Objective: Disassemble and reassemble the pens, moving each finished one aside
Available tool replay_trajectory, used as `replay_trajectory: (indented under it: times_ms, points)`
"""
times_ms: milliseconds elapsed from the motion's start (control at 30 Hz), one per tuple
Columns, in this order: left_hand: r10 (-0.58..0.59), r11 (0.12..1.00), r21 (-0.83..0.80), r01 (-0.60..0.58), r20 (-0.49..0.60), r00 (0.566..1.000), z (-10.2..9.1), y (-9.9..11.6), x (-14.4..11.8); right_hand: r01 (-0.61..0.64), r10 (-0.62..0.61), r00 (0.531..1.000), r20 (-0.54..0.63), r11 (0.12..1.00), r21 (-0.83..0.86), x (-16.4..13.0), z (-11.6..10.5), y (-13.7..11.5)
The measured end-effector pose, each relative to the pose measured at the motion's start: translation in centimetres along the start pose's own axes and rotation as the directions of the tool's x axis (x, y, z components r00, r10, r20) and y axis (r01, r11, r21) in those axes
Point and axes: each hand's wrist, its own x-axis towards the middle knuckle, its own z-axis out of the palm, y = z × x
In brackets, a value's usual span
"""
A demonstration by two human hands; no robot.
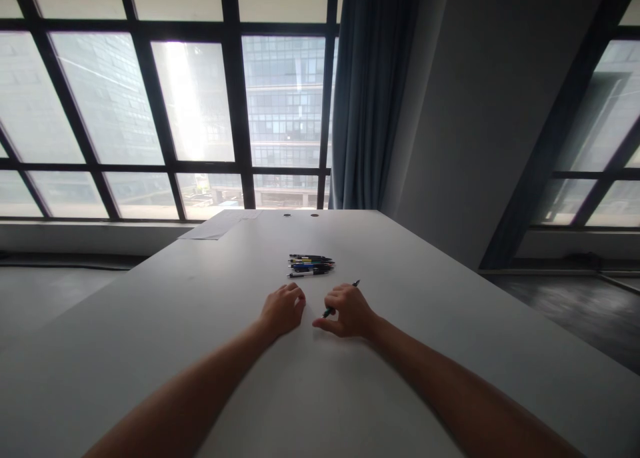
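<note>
Left hand [283, 309]: fingers curled in, holding nothing, resting on the surface [200, 351] to steady me.
Right hand [350, 311]: grip pinched on a pen [340, 299], angled for writing.
Pens [310, 265]: bunched just beyond, within reach.
Paper [220, 225]: far edge.

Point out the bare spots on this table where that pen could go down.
Bare table runs right of the right hand, which holds a pen, and left of the left hand. It is crowded just beyond both hands, at the pen pile; paper covers the far left corner.
</note>
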Motion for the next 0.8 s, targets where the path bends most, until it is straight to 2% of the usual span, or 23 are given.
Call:
replay_trajectory:
  times_ms: [400,800]
  points:
    - [0.009,1.000,-0.017,-0.009,0.003,1.000,0.22,-0.17,0.00,-0.018,0.020,0.999,0.028,0.997,-0.069,0.16,0.15,0.09]
    - [0.025,1.000,-0.010,-0.025,-0.014,1.000,0.41,-0.31,0.03,0.016,-0.023,0.997,-0.075,0.996,-0.093,0.00,0.31,0.25]
